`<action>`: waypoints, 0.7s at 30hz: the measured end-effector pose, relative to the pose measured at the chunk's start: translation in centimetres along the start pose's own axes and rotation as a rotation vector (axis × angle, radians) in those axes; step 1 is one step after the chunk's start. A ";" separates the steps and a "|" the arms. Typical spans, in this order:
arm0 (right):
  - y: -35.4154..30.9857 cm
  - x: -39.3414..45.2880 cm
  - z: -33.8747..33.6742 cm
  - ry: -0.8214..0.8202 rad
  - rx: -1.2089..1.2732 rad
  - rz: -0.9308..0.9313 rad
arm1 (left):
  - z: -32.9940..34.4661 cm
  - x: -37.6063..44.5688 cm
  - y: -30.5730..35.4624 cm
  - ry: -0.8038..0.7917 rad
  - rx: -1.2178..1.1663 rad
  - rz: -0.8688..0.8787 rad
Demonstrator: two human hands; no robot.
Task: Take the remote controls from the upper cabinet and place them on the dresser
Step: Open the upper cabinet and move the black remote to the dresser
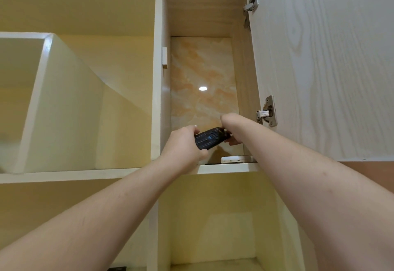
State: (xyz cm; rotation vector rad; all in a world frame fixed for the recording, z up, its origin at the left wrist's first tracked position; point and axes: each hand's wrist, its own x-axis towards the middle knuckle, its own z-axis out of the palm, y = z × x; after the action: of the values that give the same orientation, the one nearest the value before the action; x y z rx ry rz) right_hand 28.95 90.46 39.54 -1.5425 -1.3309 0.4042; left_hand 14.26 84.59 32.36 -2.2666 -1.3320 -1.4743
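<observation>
I look up into the open upper cabinet. A black remote control with rows of buttons is held above the cabinet shelf. My left hand grips its near end. My right hand reaches in from the right, fingers on the remote's far end; the wrist hides most of that hand. A white remote-like device lies flat on the shelf just below. The dresser is out of view.
The cabinet door stands open on the right, with two metal hinges. Open shelf compartments lie to the left and another compartment below. A marbled back panel lines the cabinet.
</observation>
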 end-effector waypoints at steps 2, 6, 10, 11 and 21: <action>-0.6 -0.4 -0.5 0.026 0.093 0.020 | -0.7 -0.3 0.0 0.006 0.030 0.010; -0.9 -1.9 -0.9 0.012 0.273 0.030 | -2.0 -1.1 0.0 0.003 0.045 0.025; -0.8 -4.2 -1.2 -0.001 0.377 -0.101 | -3.5 -2.4 0.5 0.041 0.038 0.094; -0.7 -4.8 -1.3 -0.005 0.406 -0.132 | -4.0 -2.8 0.6 0.047 0.041 0.112; 1.5 -10.5 -2.6 0.025 0.560 -0.216 | -7.1 -6.3 -0.7 -0.059 -0.144 0.148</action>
State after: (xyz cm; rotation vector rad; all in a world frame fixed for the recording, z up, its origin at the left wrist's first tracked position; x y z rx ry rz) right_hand 28.31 80.22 35.77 -0.9283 -1.2163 0.5616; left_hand 8.11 77.43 30.82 -2.4549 -1.0764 -1.5088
